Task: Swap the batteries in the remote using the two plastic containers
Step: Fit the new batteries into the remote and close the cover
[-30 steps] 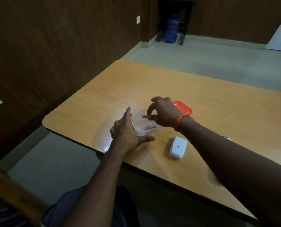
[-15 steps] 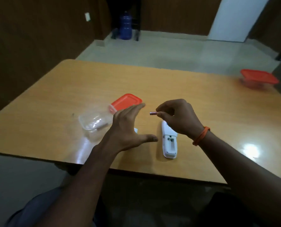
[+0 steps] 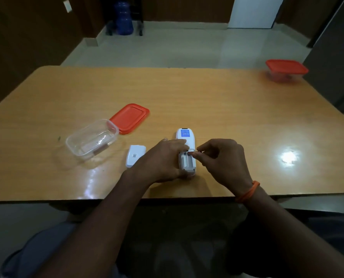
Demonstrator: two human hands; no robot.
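Note:
The white remote (image 3: 185, 137) lies face down near the table's front edge, its battery bay uncovered. My left hand (image 3: 163, 161) holds it from the left side. My right hand (image 3: 223, 159) pinches a small battery (image 3: 191, 153) at the top of the bay. The white battery cover (image 3: 135, 155) lies to the left of my left hand. Further left stands a clear open container (image 3: 92, 141) with one battery (image 3: 101, 150) inside, and its red lid (image 3: 130, 118) lies behind it. A second container with a red lid (image 3: 286, 70) sits closed at the far right.
The wooden table (image 3: 207, 97) has a bright glare patch at the right. A blue water jug (image 3: 124, 23) stands on the floor by the far wall. My lap is below the table's front edge.
My right hand carried the battery from the clear container over to the remote's bay. My left hand left the container and took hold of the remote. The camera turned to the right.

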